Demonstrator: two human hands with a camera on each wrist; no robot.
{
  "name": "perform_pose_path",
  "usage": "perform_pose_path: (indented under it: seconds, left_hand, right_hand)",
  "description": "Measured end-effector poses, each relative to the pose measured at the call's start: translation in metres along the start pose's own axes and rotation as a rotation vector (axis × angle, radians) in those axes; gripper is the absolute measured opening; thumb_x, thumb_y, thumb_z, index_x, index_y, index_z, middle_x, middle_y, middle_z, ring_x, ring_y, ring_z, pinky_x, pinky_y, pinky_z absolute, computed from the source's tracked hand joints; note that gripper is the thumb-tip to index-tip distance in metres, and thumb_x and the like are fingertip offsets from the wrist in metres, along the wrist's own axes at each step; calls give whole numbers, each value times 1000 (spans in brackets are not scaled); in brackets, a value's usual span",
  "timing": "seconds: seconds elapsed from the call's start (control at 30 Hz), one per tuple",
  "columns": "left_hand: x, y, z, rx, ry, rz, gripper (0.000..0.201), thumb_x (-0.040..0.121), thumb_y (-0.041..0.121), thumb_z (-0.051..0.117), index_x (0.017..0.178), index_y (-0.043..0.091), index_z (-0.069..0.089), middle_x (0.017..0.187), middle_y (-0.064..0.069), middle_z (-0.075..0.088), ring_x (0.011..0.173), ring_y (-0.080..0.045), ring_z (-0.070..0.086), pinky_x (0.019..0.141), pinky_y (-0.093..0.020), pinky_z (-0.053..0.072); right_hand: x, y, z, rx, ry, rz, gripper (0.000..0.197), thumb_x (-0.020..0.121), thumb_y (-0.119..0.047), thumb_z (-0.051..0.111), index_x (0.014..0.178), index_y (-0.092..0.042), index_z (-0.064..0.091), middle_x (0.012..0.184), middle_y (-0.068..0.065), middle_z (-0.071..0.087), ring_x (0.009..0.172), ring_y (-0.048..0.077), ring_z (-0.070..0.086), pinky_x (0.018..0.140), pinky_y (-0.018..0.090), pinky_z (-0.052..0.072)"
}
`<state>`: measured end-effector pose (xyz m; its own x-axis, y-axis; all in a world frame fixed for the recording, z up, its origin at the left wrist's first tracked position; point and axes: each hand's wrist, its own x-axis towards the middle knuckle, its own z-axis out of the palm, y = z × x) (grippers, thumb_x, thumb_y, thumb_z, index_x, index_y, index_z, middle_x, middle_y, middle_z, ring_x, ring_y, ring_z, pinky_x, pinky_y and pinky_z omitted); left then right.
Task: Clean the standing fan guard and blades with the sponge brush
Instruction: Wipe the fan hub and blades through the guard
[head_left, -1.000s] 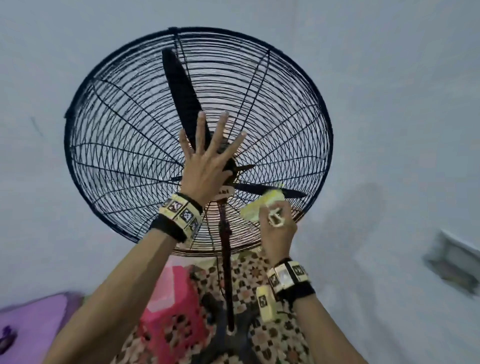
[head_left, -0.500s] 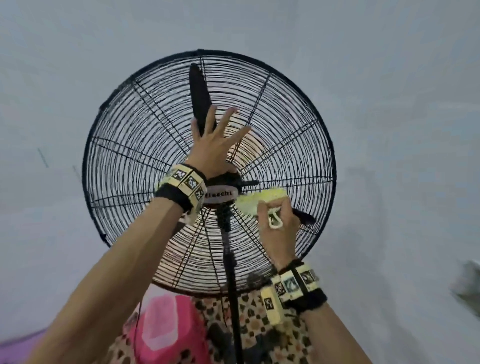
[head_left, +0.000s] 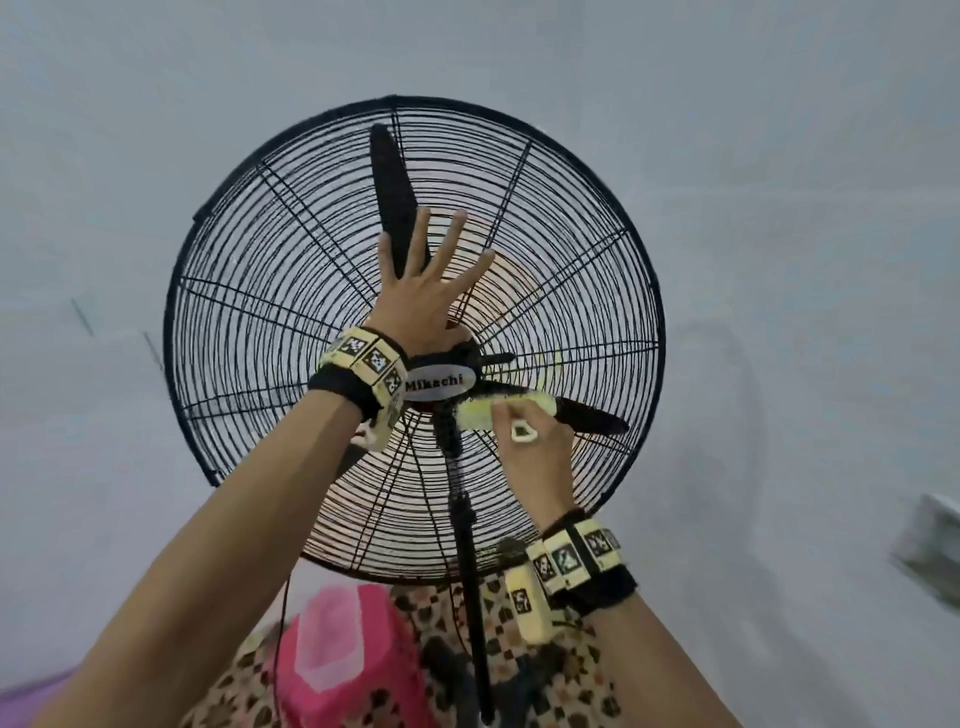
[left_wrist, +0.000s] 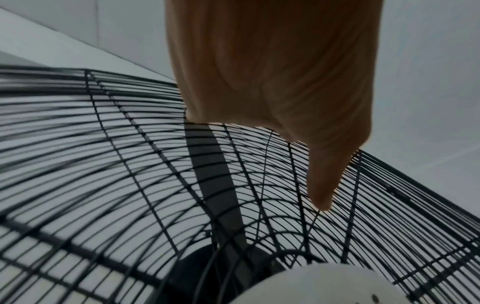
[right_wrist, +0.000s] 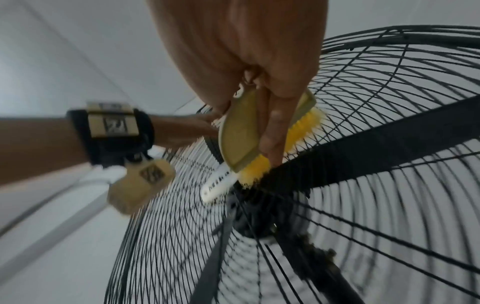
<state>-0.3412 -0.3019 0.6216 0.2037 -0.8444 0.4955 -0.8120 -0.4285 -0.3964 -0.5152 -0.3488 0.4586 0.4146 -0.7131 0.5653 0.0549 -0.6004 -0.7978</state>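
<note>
From the head camera, the left hand is lying flat with fingers spread on the black wire fan guard above the Mikachi badge. The right hand is gripping the yellow brush against the guard over a blade.

In the left wrist view, a straight finger is touching the wires.

In the right wrist view, curled fingers are clamping the brush, bristles on the guard

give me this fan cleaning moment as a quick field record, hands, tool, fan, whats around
left hand: open, fingers spread, flat against the fan guard above the hub
right hand: grips the brush
brush: yellow, bristles on the guard just right of the hub badge
blades: black, behind the guard wires
pole: black, below the hub
below: pink stool, patterned floor
</note>
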Motion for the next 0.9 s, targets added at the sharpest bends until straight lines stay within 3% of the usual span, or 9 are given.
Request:
perform_pose_path:
  seconds: [0.07,0.13,0.27,0.37,0.43,0.6,0.7,0.77,0.9]
  left_hand:
    - [-1,1,3,-11,11,6,123,79,72,72,161,47,-16,168,-2,-35,151,-45,-33,113,-82,-10]
    - [-2,2,2,-3,5,-5,132,71,78,75,161,46,-17,168,-3,-35,150,-46,-34,111,-81,-14]
    - [-1,2,0,15,-18,-17,134,71,74,78,161,47,-18,167,-4,-37,150,-48,-32,111,-82,-11]
    - [1,5,-4,-11,-43,-26,133,69,70,82,163,44,-9,167,-4,-36,150,-48,-33,111,-83,-11]
    - [1,7,-7,-12,-54,-37,132,68,68,85,164,42,-2,168,-5,-35,150,-48,-33,111,-84,-8]
    - [4,13,-11,-37,-78,-66,132,62,74,83,164,39,7,168,-6,-34,149,-47,-35,111,-85,-5]
    - [5,17,-12,-62,-50,-71,128,58,77,84,160,38,17,170,-6,-30,150,-47,-33,110,-86,-5]
    - [3,21,-13,-70,-38,-78,123,59,76,84,157,37,22,171,-7,-26,151,-48,-31,109,-87,-3]
    - [5,30,-15,-75,-46,-132,118,58,74,86,153,34,29,171,-9,-24,151,-50,-30,109,-88,0]
  right_hand:
    - [14,-10,-6,28,51,-44,33,102,-49,54,106,-21,70,80,-4,69,65,18,66,52,25,50]
    - [23,-16,-12,76,87,-99,27,101,-41,59,103,-16,70,73,-7,67,52,11,61,42,18,42]
    - [-9,0,-12,-49,-96,-46,31,103,-35,58,113,-9,70,81,-7,69,53,2,62,43,11,41]
    - [-2,-10,-8,-6,-45,-49,35,102,-41,58,113,-9,70,69,-10,64,40,2,51,36,11,33]
    - [8,-19,-8,49,9,-69,32,102,-37,59,112,-9,68,64,-13,61,41,0,52,37,10,33]
    - [-20,-3,-9,38,-106,7,31,102,-33,60,119,-8,69,86,-3,71,49,-7,56,40,8,36]
    - [1,-13,-13,91,20,-4,31,102,-34,60,117,-8,70,74,-12,66,47,-1,56,40,10,37]
    - [12,-17,-17,107,70,-9,30,102,-34,60,115,-9,70,74,-10,67,49,-1,57,41,11,38]
    - [-21,0,-18,9,-104,31,32,103,-36,58,116,-9,69,99,8,76,53,-8,60,43,10,41]
